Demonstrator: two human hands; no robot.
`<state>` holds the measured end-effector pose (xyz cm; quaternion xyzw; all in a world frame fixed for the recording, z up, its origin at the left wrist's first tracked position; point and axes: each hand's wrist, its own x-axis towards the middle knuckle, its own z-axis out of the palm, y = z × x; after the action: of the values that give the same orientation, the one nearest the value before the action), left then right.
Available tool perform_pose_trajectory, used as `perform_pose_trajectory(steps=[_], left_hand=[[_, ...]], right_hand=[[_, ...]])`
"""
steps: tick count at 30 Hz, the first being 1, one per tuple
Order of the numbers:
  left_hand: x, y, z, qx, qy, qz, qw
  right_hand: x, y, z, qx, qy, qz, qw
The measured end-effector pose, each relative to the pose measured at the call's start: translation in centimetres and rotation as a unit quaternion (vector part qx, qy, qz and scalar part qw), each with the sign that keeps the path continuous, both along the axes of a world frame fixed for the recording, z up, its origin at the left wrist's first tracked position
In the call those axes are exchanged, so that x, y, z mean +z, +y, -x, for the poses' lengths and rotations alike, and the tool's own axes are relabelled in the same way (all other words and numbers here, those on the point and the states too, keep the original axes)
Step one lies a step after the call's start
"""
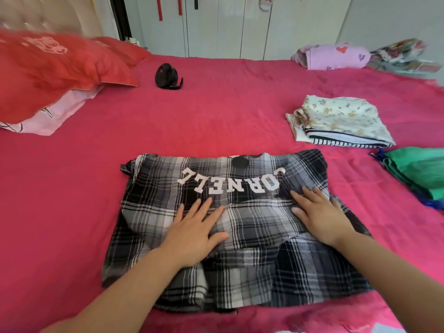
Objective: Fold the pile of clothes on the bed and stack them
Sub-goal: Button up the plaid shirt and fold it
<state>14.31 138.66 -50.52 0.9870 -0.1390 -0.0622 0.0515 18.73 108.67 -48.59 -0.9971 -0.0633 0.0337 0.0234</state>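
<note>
A black-and-white plaid shirt (pixel 254 265) with white block letters lies spread on the pink bed (pixel 216 116) right in front of me, partly folded in at the sides. My left hand (pixel 194 229) rests flat on its middle with straight fingers. My right hand (pixel 322 217) presses flat on its right part, fingers spread. A stack of folded clothes (pixel 338 122), floral piece on top and striped one beneath, sits to the right. A folded green garment (pixel 418 171) lies at the right edge.
Red pillows (pixel 55 73) lie at the far left over a pale pink one. A small black fan (pixel 167 76) stands on the bed behind the shirt. A lilac bundle (pixel 336 56) and patterned cloth (pixel 403 56) sit at the far right corner. White wardrobe doors stand behind.
</note>
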Motion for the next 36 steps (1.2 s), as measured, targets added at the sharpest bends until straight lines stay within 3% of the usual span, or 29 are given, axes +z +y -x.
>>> perform_pose_trajectory(steps=[4, 7, 13, 18, 25, 31, 36], left_hand=[[1.7, -2.1, 0.6, -0.026, -0.06, 0.049, 0.997], [1.6, -4.7, 2.4, -0.069, -0.056, 0.065, 0.994], [1.9, -7.6, 2.6, -0.064, 0.046, -0.038, 0.996], [6.9, -12.5, -0.7, -0.098, -0.067, 0.052, 0.992], [8.6, -21.9, -7.4, -0.055, 0.028, 0.134, 0.989], [7.1, -27.5, -11.4, 0.041, 0.069, 0.088, 0.993], [4.1, -29.8, -13.3, 0.098, 0.098, -0.018, 0.99]], right_hand=[[2.0, 0.0, 1.8, -0.026, -0.092, -0.05, 0.994], [2.3, -1.2, 3.9, -0.086, -0.079, -0.081, 0.99], [2.3, -4.1, 6.5, -0.204, -0.007, -0.176, 0.963], [2.7, -4.8, 7.2, -0.236, 0.007, -0.206, 0.95], [3.1, -3.7, 7.4, -0.242, 0.03, -0.196, 0.95], [3.1, -3.8, 6.9, -0.257, 0.037, -0.202, 0.944], [2.7, -3.9, 6.8, -0.271, 0.071, -0.199, 0.939]])
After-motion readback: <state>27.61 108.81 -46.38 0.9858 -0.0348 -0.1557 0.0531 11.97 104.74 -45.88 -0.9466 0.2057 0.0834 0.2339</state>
